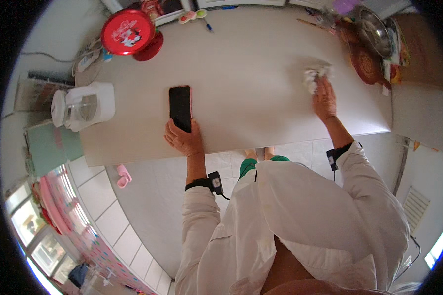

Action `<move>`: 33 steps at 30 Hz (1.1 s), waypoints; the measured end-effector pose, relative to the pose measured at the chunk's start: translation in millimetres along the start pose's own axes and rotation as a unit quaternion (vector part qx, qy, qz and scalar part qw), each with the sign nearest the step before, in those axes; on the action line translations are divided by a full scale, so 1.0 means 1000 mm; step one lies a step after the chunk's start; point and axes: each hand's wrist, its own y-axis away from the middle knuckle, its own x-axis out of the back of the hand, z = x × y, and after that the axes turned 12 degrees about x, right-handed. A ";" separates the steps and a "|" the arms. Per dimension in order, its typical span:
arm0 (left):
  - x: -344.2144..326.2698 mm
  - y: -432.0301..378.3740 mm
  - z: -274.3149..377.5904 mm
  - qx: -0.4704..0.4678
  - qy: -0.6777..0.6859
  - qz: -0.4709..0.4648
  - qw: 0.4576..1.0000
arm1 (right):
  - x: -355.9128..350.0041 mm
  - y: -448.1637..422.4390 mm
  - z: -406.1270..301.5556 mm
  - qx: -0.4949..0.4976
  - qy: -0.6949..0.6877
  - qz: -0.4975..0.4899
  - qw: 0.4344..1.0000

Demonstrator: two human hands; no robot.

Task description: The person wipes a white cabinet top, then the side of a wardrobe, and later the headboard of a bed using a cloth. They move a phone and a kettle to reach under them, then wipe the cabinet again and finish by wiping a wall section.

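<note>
My left hand (pixel 186 139) grips the lower end of a black-screened smartphone (pixel 179 103) on the pale tabletop (pixel 243 84), left of the middle. The phone has a reddish edge, and its screen is dark. Far to the right, my right hand (pixel 325 102) rests on a crumpled white cloth (pixel 311 78), fingers pressed over it against the surface. Part of the cloth is hidden under the fingers, so its full shape cannot be made out. Each wrist wears a black strap; a small device shows on the left strap (pixel 215 183) and on the right one (pixel 331 160).
At the left end stand a white-and-clear lidded container (pixel 86 105) and a red printed round tin (pixel 128 32). A marker (pixel 209 25) lies near the back edge. A metal bowl (pixel 374 31) and a brown handled board (pixel 367 64) crowd the right end. A pink slipper (pixel 123 176) is on the floor.
</note>
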 end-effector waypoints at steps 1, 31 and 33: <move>-0.001 -0.001 0.005 -0.013 -0.014 -0.009 1.000 | -0.006 0.019 0.022 -0.057 -0.062 0.050 0.995; -0.056 0.018 0.054 0.057 -0.112 -0.047 0.991 | 0.013 0.117 -0.008 0.055 -0.191 0.051 0.979; -0.053 0.027 0.063 0.048 -0.151 -0.043 0.986 | 0.027 0.096 -0.024 0.127 -0.249 0.103 0.955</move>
